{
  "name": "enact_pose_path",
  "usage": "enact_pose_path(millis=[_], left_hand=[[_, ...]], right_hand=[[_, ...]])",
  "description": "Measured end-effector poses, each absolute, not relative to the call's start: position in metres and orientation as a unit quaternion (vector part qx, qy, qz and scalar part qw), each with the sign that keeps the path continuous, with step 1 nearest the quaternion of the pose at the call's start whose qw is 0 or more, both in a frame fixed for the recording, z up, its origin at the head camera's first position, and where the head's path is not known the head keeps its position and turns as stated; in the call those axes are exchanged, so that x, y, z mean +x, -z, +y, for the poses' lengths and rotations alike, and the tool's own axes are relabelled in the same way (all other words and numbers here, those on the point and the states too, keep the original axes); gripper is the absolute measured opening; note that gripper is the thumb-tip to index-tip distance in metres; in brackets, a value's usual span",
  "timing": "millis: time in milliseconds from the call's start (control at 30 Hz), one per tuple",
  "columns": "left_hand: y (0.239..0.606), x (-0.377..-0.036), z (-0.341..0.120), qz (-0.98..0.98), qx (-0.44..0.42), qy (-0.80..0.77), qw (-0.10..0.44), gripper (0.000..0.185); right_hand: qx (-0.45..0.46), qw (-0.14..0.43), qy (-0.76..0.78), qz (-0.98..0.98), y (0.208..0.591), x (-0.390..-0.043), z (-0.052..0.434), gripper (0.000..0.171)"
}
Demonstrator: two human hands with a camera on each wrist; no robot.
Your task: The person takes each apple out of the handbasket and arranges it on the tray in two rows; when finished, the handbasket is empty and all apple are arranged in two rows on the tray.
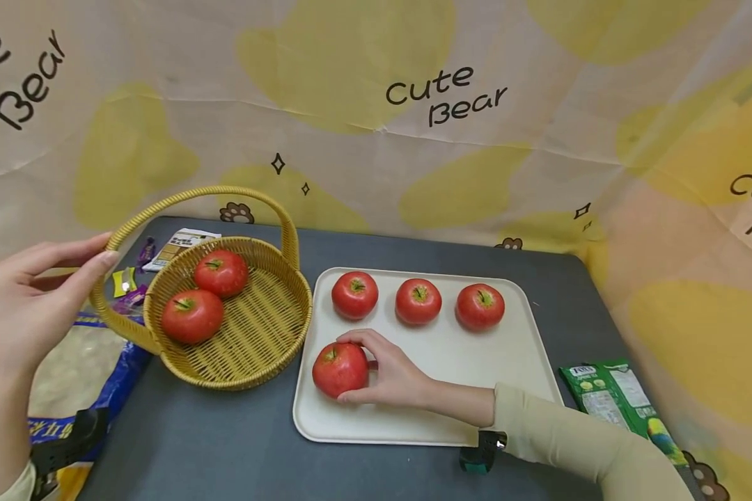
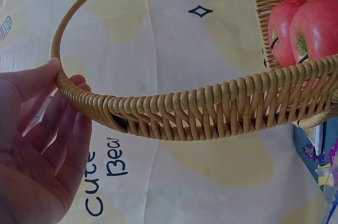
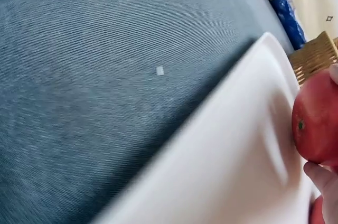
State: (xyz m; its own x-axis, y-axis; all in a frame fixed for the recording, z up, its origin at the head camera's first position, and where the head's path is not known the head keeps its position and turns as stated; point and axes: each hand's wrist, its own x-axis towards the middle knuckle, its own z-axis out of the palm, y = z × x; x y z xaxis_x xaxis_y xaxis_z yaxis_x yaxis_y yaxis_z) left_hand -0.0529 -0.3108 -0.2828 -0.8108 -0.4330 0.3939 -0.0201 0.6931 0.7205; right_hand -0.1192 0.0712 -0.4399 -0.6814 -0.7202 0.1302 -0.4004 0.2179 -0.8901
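My right hand (image 1: 376, 372) grips a red tomato (image 1: 340, 369) at the front left of the cream tray (image 1: 476, 376); the right wrist view shows that tomato (image 3: 317, 118) with a fingertip (image 3: 325, 176) under it. Three more tomatoes (image 1: 418, 301) stand in a row at the back of the tray. Left of the tray is a wicker basket (image 1: 303, 306) with two tomatoes (image 1: 191, 316) inside. My left hand (image 1: 94, 261) has straight fingers, and it touches the basket's arched handle (image 2: 174, 115) at its left end.
The dark grey table (image 1: 225, 445) carries a green snack packet (image 1: 614, 400) right of the tray and a blue and white bag (image 1: 69, 376) at the left edge. Small wrappers (image 1: 125, 282) and a flat packet (image 1: 175, 247) lie behind the basket. A printed cloth backdrop hangs close behind.
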Motion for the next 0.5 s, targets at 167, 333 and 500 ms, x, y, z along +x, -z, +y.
enact_pose_path(millis=[167, 333, 500], left_hand=[[0.282, -0.053, -0.309, -0.876, 0.128, 0.368, 0.283, 0.037], [0.282, -0.054, -0.308, -0.876, 0.127, 0.370, 0.283, 0.037], [0.283, -0.054, -0.310, -0.867, 0.123, 0.389, 0.287, 0.035]], right_hand=[[-0.404, 0.142, 0.510, 0.746, 0.448, -0.118, 0.079, 0.068], [-0.435, 0.114, 0.492, 0.746, 0.451, -0.116, 0.090, 0.071], [-0.444, 0.122, 0.484, 0.744, 0.456, -0.113, 0.099, 0.072]])
